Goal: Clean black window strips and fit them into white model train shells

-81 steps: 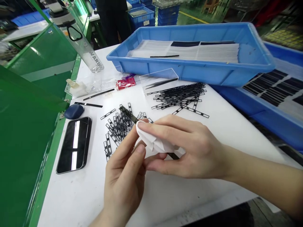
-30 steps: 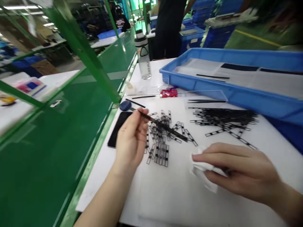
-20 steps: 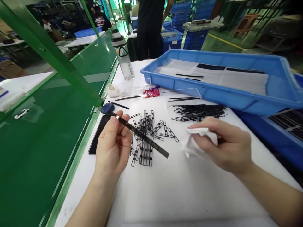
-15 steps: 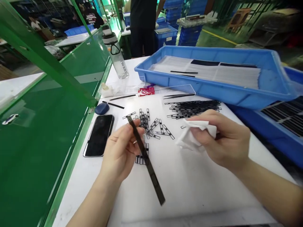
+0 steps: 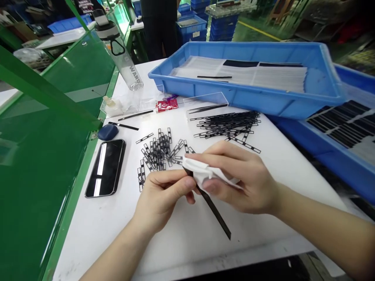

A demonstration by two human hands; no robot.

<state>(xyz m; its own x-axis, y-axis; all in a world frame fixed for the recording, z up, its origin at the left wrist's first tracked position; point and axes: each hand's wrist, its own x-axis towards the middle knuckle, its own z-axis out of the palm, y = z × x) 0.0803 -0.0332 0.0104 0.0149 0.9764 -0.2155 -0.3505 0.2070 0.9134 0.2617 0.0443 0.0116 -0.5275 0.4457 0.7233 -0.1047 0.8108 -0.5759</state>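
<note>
White wipe point(image 5: 205, 174): folded over the upper part of a long black strip point(image 5: 215, 212), pinched between the thumb and fingers of our right hand point(image 5: 244, 179).
Left hand point(image 5: 161, 199): its fingertips clamp the strip's top end, right against the wipe, so our hands are together.
Strip's place: held between our hands above the front of the white tabletop point(image 5: 96, 238), slanting down to the right, with its lower end free.
Good handling: we steady the top end and draw the wipe along the strip with light, even pressure, so the thin piece does not bend.
Nearby: a loose pile of black frame strips point(image 5: 155, 152) lies just beyond our left hand, and a second pile point(image 5: 227, 125) lies beyond our right. A black smartphone point(image 5: 105, 168) lies near the left edge, and a blue tray point(image 5: 243, 95) stands behind.
Writing: the clear water bottle point(image 5: 123, 58) shows "WARD"; the red sachet point(image 5: 166, 105) is too small to read.
</note>
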